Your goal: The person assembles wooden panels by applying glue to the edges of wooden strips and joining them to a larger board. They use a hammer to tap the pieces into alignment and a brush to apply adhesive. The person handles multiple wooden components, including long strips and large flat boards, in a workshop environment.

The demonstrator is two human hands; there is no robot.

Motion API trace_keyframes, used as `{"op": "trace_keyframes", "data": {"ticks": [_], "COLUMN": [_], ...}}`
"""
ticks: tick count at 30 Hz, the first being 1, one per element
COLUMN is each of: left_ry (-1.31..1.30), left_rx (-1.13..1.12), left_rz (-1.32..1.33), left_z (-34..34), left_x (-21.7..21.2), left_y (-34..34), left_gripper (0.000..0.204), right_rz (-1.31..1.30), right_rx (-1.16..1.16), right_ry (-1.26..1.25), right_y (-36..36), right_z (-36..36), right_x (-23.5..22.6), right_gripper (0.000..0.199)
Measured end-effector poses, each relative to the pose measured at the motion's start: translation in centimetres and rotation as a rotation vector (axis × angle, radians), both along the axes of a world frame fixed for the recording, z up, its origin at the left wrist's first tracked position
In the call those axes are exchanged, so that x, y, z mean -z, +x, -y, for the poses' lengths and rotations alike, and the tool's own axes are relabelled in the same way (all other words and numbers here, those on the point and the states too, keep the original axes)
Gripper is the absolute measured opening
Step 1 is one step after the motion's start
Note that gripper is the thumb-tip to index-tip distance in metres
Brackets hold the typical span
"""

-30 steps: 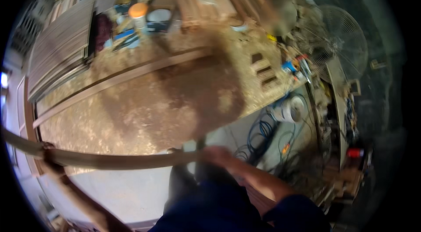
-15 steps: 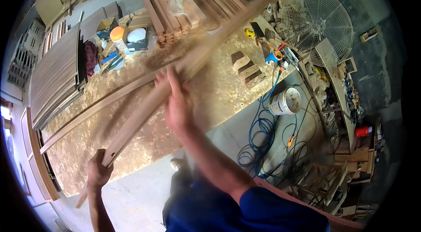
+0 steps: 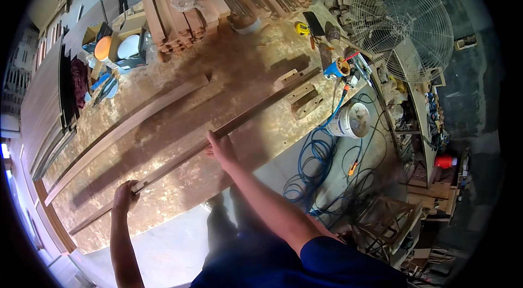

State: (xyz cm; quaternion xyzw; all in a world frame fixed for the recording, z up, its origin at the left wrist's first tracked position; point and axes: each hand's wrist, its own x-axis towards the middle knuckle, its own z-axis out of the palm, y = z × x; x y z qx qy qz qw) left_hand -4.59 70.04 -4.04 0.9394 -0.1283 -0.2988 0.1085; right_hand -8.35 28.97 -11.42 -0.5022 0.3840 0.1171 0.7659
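A long, narrow wooden strip (image 3: 180, 158) runs diagonally across the worktable, one edge dark. My left hand (image 3: 125, 196) is closed around it toward the near left, where a pale, notched wood end shows beside the fingers. A thin length of wood continues past that hand; I cannot tell if it is a separate piece. My right hand (image 3: 220, 150) grips the strip near its middle, thumb on top. The strip's far end lies among small wooden blocks (image 3: 306, 104), some with holes. Behind it, another pale wooden strip (image 3: 128, 114) lies on the table.
Stacked boards (image 3: 188, 18) fill the table's far side. A yellow tape measure (image 3: 301, 28) and blue can (image 3: 336, 68) sit far right. Past the front edge stand a white bucket (image 3: 353, 121) and coiled blue hose (image 3: 316, 165). A large fan (image 3: 402, 25) stands behind.
The held strip has come down from a raised, blurred position onto the table, its far end swinging down to the blocks. My right hand moved nearer the table's front. The view has shifted.
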Motion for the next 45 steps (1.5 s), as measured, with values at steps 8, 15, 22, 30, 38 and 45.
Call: {"op": "trace_keyframes", "data": {"ticks": [8,15,22,30,38,45], "left_ry": [0.029,-0.075,-0.469,-0.87,-1.844,-1.518], "left_rx": [0.043,-0.068,-0.429,-1.264,-1.954,-2.059], "left_rz": [0.06,0.21,0.414,0.202,0.413,0.319], "left_z": [-0.4,-0.7,-1.8,-4.6,-15.2,-8.3], "left_x": [4.3,1.7,6.0,7.6,7.8,1.9], "left_y": [0.6,-0.7,-5.9,0.9,10.4,-1.1], "left_gripper": [0.05,0.061,0.054,0.057,0.049,0.027], "right_rz": [-0.209,0.1,0.704,0.528,0.393,0.743], "right_rx": [-0.227,-0.401,-0.806,-1.46,-1.526,-1.383], "right_ry": [0.031,-0.312,-1.338,-1.308,-0.915,-1.281], "right_y": [-0.1,-2.1,14.3,24.4,13.7,3.1], "right_z": [3.5,3.1,-1.5,-1.1,-3.1,2.9], "right_x": [3.8,2.1,-1.2,0.2,-13.4,-11.7], "right_gripper": [0.058,0.028,0.038,0.053,0.042,0.024]}}
